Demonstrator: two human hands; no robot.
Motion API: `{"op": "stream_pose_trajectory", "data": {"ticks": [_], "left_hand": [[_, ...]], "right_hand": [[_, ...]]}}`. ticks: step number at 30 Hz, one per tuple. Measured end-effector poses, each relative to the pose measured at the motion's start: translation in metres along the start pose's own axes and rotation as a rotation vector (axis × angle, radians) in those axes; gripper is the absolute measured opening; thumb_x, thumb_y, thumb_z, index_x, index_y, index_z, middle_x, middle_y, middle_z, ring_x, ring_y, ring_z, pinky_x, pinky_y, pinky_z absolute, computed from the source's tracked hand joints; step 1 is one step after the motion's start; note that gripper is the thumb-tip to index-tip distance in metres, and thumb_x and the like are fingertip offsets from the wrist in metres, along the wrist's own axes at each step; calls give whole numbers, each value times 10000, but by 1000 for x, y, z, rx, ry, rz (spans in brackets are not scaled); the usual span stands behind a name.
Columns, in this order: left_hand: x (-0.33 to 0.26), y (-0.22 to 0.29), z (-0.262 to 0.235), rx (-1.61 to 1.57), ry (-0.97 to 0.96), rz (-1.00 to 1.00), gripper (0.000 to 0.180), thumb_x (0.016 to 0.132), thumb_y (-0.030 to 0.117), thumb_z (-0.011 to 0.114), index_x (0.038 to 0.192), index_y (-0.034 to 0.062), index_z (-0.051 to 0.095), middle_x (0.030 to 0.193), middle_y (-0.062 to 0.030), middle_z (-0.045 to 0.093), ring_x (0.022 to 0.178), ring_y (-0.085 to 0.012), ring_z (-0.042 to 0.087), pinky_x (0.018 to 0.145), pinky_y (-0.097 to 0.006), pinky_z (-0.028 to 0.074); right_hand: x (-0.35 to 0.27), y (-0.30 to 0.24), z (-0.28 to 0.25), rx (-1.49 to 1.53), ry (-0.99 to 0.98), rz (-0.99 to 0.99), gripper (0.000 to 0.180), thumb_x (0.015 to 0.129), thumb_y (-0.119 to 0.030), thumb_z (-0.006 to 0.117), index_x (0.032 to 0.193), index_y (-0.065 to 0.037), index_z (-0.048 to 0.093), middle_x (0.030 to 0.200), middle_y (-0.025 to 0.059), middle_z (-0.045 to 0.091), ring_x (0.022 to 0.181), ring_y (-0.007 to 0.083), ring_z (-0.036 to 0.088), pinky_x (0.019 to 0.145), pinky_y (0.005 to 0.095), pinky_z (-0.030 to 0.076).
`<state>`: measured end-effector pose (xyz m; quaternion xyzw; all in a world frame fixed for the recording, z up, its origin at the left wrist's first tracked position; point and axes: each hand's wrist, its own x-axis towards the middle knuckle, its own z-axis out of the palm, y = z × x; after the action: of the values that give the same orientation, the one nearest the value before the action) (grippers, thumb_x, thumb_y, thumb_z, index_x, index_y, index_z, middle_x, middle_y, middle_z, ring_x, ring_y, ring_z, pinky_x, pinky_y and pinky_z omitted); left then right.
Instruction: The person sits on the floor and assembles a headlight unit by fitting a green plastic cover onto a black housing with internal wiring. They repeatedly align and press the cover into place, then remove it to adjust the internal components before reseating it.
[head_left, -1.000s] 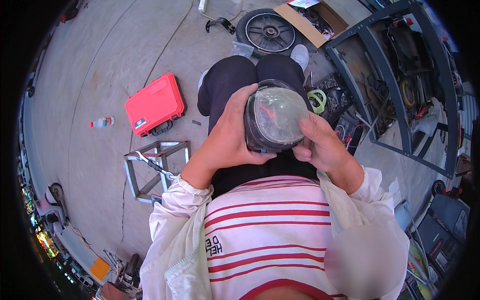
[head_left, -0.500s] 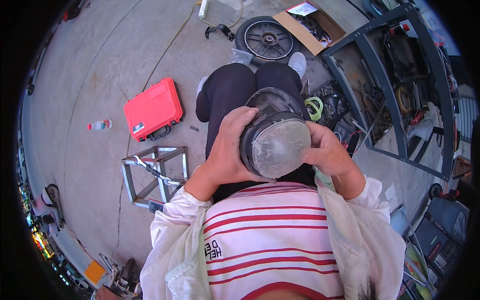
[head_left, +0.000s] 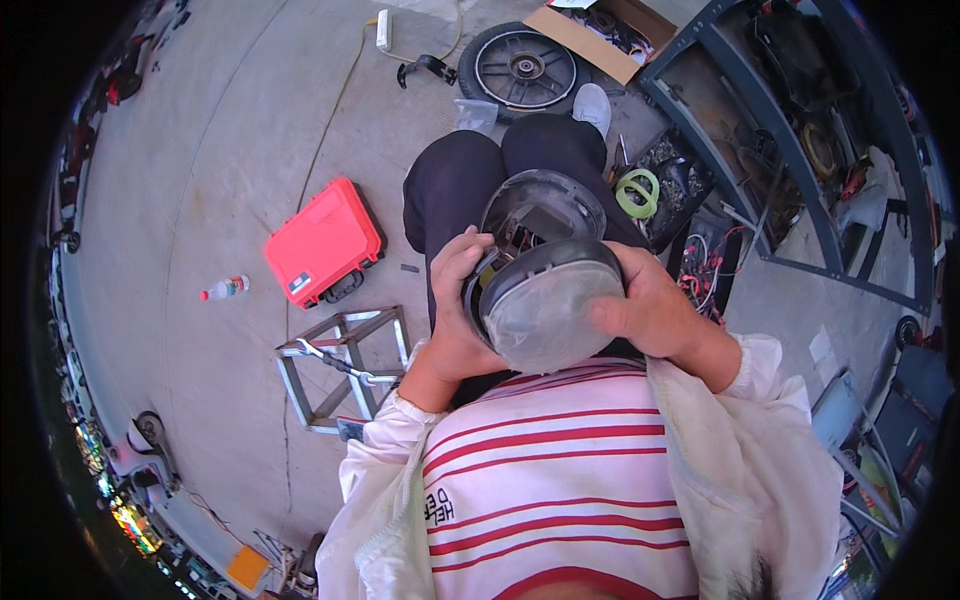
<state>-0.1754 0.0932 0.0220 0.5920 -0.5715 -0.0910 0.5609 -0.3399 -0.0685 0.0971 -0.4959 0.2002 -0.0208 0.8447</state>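
Over my lap I hold a rounded black housing [head_left: 548,196] with a dusty, cloudy clear cover [head_left: 545,318] in a black rim, like a vehicle lamp or gauge unit; I cannot tell which. My left hand [head_left: 458,300] wraps around the left side, fingers along the edge where housing and cover meet. My right hand [head_left: 655,308] grips the cover's right edge, its thumb lying across the clear face. Between cover and housing a gap shows dark inner parts and a bit of yellow at the left. Fingers behind the unit are hidden.
A red hard case [head_left: 325,240] and a bottle [head_left: 226,288] lie on the floor to the left, near a metal frame [head_left: 345,365] with a wrench on it. Ahead are a wheel [head_left: 525,68] and a cardboard box [head_left: 590,45]. A dark metal rack [head_left: 780,130] stands right.
The cover has tilted away from the housing and toward me, so the gap between them is wider and inner parts show. My right thumb lies further over the clear face. The whole view has shifted.
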Motion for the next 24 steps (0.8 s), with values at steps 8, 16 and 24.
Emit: {"op": "stream_pose_trajectory", "data": {"ticks": [8,16,24], "left_hand": [[-4,-2,-2,-15,-10,-34,1116,596,256,911,1467,115,227,1346,-216,441,1263,-356,480,1178,-568,238],[4,-2,-2,27,-49,56,1045,613,249,906,1435,106,276,1336,-216,441,1257,-356,487,1168,-593,233],[7,1,1,48,-3,40,1109,590,273,922,1445,98,237,1343,-229,440,1257,-361,481,1162,-595,240]], "right_hand": [[1,-14,11,12,12,74,469,842,-213,784,1205,33,617,1064,73,695,941,122,629,875,295,508],[-1,-11,4,0,-19,65,480,827,-157,795,1223,33,603,1069,74,694,949,117,625,878,295,506],[-2,-4,1,75,14,37,486,834,-179,800,1228,22,598,1091,58,680,959,112,612,882,288,497]]}}
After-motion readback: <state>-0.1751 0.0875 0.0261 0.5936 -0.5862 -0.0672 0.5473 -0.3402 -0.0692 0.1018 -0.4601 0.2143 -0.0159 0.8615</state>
